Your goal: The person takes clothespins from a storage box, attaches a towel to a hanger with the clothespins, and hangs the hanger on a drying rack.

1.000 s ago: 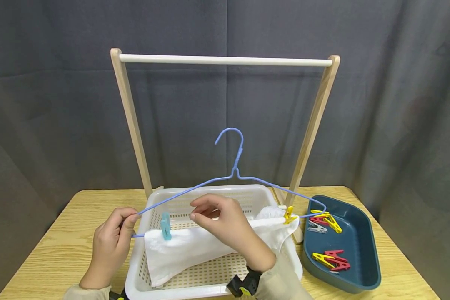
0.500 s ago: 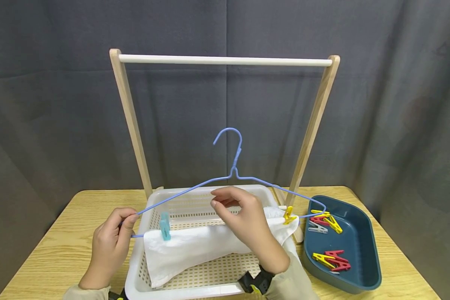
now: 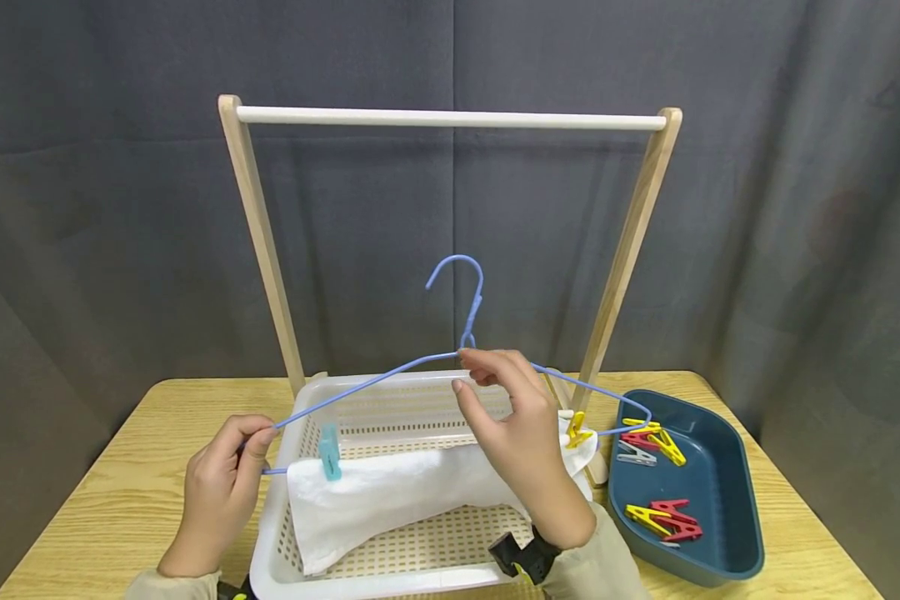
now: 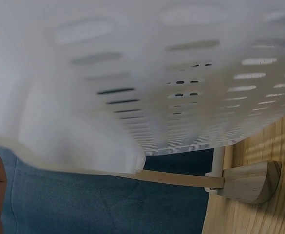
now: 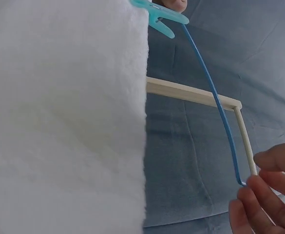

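My left hand (image 3: pixel 221 487) pinches the left corner of a blue wire hanger (image 3: pixel 378 377), whose hook points up. A folded white cloth (image 3: pixel 390 500) hangs over its lower bar. A teal clothespin (image 3: pixel 330 454) clips the cloth's left end, and a yellow clothespin (image 3: pixel 577 431) clips the right end. My right hand (image 3: pixel 525 433) is at the hanger's neck, thumb and fingers apart, overlapping the wire in the head view. In the right wrist view, its fingertips (image 5: pixel 261 161) are right beside the blue wire. Part of the cloth lies hidden behind that hand.
A white slotted basket (image 3: pixel 390 586) stands beneath the cloth. Behind it rises a wooden rack with a white rail (image 3: pixel 450 118). To the right, a dark blue tray (image 3: pixel 727 517) holds several clothespins (image 3: pixel 663 521) on the wooden table (image 3: pixel 120 483).
My right hand has moved right and up, from over the cloth to the hanger's neck. My left hand has stayed in place, and the hanger is nearly still.
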Tool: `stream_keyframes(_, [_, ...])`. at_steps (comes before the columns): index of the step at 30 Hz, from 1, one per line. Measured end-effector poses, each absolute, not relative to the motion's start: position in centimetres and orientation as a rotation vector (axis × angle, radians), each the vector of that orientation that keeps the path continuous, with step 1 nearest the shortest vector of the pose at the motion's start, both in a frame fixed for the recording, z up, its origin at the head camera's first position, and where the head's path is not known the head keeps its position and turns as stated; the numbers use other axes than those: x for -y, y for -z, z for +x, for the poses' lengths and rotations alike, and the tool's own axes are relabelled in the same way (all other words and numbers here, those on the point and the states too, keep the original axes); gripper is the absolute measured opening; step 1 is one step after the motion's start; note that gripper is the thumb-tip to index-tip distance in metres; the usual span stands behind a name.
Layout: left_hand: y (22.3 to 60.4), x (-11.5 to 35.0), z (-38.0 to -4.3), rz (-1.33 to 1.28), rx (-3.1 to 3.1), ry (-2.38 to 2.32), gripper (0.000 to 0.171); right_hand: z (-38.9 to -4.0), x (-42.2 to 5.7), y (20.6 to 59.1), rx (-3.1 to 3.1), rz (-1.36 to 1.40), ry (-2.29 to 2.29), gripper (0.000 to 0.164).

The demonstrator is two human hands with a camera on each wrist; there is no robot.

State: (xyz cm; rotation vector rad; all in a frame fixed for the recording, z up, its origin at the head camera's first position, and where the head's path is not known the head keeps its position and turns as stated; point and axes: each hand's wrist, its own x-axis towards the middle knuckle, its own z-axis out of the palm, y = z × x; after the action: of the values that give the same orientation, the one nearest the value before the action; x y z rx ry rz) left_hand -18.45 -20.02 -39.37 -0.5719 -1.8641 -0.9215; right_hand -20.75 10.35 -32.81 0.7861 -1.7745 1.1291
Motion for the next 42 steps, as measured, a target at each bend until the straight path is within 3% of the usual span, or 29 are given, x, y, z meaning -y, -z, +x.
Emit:
stream_keyframes(23, [39.4,20.0,-18.7,-0.590,1.857,0.923,0.046,-22.3,-12.0,32.8,1.933,0.559,-1.029,0.028])
stream_keyframes(42, [39.9,20.2,-18.8,-0.609,1.864,0.931,0.045,-22.6,-11.9,33.3,1.941,0.518,-1.033,0.008])
